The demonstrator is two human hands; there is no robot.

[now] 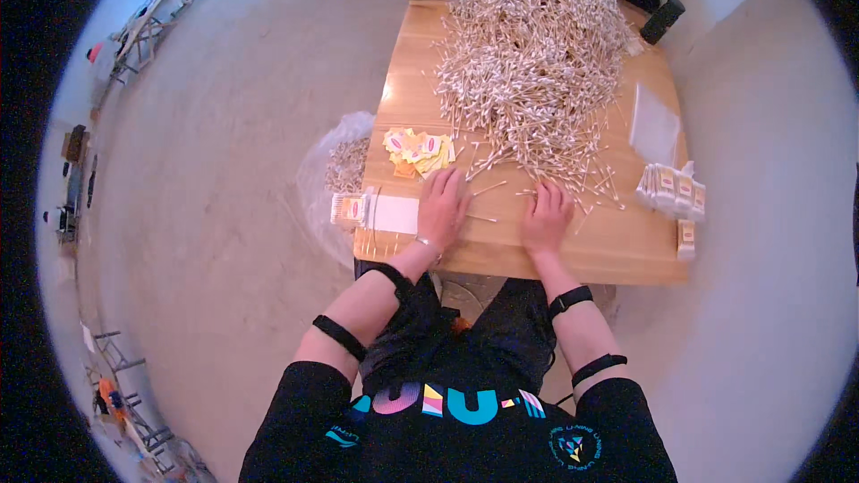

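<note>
Here both hands lie flat and empty on the worktop, just below the swab heap. A few filled packs sit right of the heap; judging by its bulk, most remains

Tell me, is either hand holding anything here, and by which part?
Nothing is visibly held. The left hand and right hand lie palm down on the wooden table, among loose cotton swabs. Anything under the palms is hidden.

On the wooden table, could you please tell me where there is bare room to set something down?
The table is bare along its near edge right of the right hand, and on its left strip beside the swab pile, above the yellow labels. The pile crowds the middle and far end; packed bags fill the right edge.
</note>
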